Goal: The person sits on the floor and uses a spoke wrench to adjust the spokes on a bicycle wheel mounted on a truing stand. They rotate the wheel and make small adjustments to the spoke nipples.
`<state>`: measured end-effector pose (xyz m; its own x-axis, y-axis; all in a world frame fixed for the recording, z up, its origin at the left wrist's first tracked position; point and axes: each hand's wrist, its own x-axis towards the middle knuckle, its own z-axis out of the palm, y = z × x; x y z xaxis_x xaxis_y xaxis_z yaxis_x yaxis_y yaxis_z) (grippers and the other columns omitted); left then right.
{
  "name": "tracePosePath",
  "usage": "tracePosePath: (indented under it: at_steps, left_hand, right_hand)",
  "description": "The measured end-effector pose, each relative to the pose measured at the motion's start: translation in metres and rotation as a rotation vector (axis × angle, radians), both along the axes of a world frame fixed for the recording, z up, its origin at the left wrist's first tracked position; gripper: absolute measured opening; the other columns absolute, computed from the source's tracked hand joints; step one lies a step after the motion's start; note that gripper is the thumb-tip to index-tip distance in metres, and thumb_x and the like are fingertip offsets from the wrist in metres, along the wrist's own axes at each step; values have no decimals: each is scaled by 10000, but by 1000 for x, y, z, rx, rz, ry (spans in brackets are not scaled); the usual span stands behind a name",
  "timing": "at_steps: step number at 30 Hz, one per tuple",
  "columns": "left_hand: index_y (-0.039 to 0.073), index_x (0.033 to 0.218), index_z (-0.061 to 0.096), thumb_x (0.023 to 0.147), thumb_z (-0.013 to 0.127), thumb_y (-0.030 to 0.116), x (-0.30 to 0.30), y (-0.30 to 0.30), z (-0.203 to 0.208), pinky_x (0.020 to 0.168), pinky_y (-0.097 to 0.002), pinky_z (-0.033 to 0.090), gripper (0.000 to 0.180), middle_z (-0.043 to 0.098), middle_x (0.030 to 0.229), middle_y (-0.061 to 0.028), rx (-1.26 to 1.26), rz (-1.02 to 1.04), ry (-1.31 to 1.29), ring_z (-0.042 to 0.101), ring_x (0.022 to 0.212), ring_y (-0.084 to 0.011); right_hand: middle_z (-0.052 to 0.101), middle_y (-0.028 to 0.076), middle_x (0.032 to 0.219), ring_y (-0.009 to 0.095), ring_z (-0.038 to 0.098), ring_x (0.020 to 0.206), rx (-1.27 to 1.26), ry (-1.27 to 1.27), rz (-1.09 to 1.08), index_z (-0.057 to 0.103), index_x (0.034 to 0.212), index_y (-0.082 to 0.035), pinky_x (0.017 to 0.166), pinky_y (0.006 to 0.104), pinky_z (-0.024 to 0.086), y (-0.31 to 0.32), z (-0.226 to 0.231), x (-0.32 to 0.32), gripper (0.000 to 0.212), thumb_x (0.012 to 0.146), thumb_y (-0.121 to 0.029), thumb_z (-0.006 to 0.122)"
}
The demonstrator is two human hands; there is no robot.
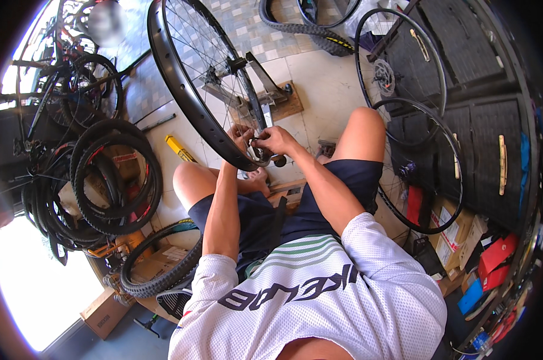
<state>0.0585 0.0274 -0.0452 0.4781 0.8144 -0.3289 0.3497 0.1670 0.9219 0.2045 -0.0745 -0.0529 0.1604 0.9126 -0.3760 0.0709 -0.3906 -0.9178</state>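
A black bicycle wheel (169,78) with a wide rim and thin spokes stands upright in a metal truing stand (263,79) on a wooden base (296,103). At the wheel's near end, my left hand (240,136) reaches between the rim's sides among the spokes, its fingers bent together and partly hidden by the rim. Beside it, to the right, my right hand (275,141) pinches at a small dark piece too small to name. A black round knob (279,161) sits just below the right hand. The two hands are close together.
A yellow tool or box (179,148) lies on the floor to the left. Several tyres (112,174) and bicycles (91,90) crowd the left side. Bare wheels (424,165) lean against dark drawers (463,39) on the right. Cardboard boxes (448,240) stand below them.
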Motion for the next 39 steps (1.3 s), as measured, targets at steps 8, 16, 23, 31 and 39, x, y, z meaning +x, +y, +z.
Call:
tracePosePath:
  at_steps: [8,16,23,31,39]
  left_hand:
    - [-4,871,591,821,753,208,-1,2,1,561,-275,440,271,604,724,-41,23,-1,42,544,636,-118]
    - [8,947,651,890,690,362,-2,-6,24,568,-246,443,361,644,734,-40,-169,110,27,559,639,-98]
    - [48,1094,665,912,659,412,-4,-13,8,569,-227,452,407,688,907,-21,-79,122,88,572,677,-84]
    - [40,1036,671,903,686,335,-3,-12,6,548,-213,439,324,685,823,-24,-10,27,-1,583,663,-73]
    - [29,995,681,895,695,325,-6,-12,8,529,-216,435,312,677,778,-17,25,37,11,571,637,-66]
  right_hand:
    - [631,179,693,298,625,635,86,-280,-103,596,788,-1,593,400,473,1,14,-17,311,710,-252,762]
    - [681,23,763,95,602,605,147,328,-235,690,919,-22,532,253,489,-2,23,13,171,862,-180,723]
    - [727,101,790,160,659,632,169,32,-168,732,979,-42,614,294,517,-3,-13,22,184,827,-130,679]
    - [714,59,842,115,627,734,122,181,-34,709,1031,0,669,263,499,3,-33,0,263,824,38,550]
    - [720,78,890,114,624,762,205,-36,48,691,1076,12,722,280,516,2,-10,-2,237,869,-94,645]
